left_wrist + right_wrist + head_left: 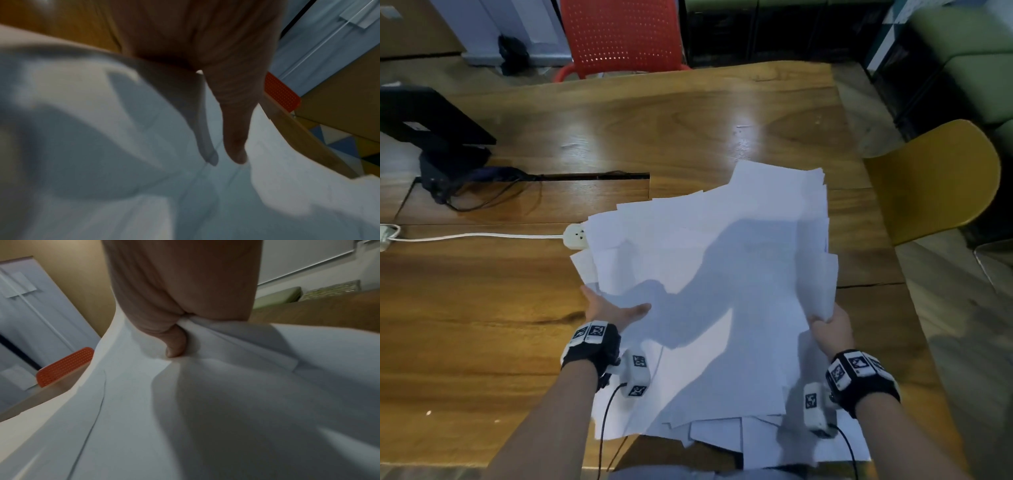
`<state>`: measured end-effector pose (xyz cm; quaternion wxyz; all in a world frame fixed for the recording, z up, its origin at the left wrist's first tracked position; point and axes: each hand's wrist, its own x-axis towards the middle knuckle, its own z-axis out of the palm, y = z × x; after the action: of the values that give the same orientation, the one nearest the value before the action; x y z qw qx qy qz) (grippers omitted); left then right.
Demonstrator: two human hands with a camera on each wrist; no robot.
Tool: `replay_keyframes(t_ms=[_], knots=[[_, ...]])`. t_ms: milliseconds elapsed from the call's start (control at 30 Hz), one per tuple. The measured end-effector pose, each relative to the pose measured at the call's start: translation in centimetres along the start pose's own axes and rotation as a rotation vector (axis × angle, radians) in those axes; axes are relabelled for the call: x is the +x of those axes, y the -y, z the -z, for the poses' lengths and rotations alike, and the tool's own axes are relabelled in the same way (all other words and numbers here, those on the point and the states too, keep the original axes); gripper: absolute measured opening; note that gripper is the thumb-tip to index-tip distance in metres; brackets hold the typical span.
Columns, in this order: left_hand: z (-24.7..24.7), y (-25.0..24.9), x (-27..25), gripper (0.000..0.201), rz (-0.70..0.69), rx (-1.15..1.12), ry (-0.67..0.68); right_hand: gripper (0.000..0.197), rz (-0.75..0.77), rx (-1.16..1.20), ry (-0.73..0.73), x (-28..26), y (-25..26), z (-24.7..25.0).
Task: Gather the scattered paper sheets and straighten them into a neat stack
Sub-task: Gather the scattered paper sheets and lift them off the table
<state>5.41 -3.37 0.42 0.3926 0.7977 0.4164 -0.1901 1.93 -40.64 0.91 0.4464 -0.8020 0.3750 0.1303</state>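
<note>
Our right hand (830,323) pinches the near right edge of the paper sheets (709,274); the right wrist view alone shows its thumb (174,345) curled down into the creased white pile. Our left hand (613,310) lies at the pile's left edge, thumb flat on top; only the left wrist view shows its fingers (234,129) extended straight along the paper. The sheets, thin, smooth and fanned unevenly, sag between both hands above the glossy wooden surface (482,308), with more sheets lying beneath. A white power strip (575,236) sits touching the pile's left side.
</note>
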Motion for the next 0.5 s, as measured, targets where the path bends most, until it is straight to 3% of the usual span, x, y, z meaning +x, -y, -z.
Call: replay_keyframes(t_ms=[133, 300, 500], knots=[[-1.2, 0.3, -0.7, 0.135, 0.034, 0.063, 0.027, 0.035, 0.081, -0.016, -0.019, -0.9, 1.9, 1.1], [-0.3, 0.7, 0.0, 0.128, 0.058, 0.029, 0.012, 0.031, 0.193, -0.137, -0.294, -0.7, 4.5, 3.7], [1.6, 0.8, 1.1, 0.127, 0.008, 0.101, -0.054, 0.045, 0.325, 0.285, -0.606, -2.3, 8.6, 6.6]])
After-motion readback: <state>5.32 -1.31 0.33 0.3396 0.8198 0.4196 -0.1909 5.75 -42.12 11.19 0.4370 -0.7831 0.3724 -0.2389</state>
